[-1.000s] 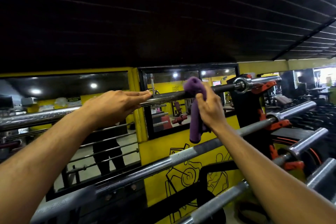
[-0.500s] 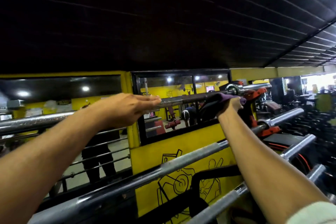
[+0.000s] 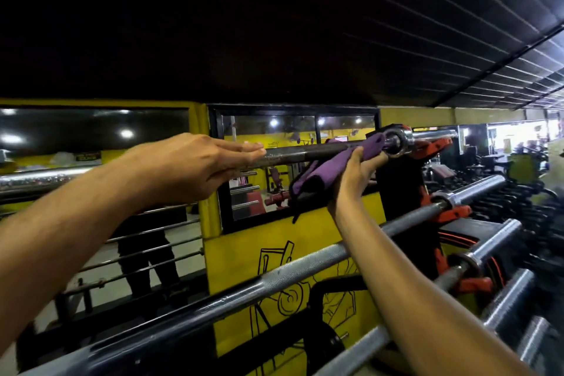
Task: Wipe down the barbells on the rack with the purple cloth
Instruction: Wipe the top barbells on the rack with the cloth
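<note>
The top barbell (image 3: 308, 153) runs across the rack at eye level, dark and rusty in its middle, with a chrome collar and sleeve at its right end. My right hand (image 3: 355, 175) grips the purple cloth (image 3: 332, 165) from below and holds it against the bar just left of the collar; part of the cloth hangs down. My left hand (image 3: 189, 166) rests on the same bar further left, fingers straight along it. A second barbell (image 3: 274, 273) slants across below my arms, and a third barbell (image 3: 360, 351) lies lower still.
Orange-and-black rack hooks (image 3: 433, 149) carry the bar ends at the right. Behind the rack stand a yellow wall (image 3: 244, 253) with a drawing and mirrors (image 3: 268, 168). A dumbbell row (image 3: 518, 201) stretches away at the far right.
My right hand has slid the cloth rightward along the top bar to its collar, and the cloth now hangs open below the bar. My left hand has stayed on the bar.
</note>
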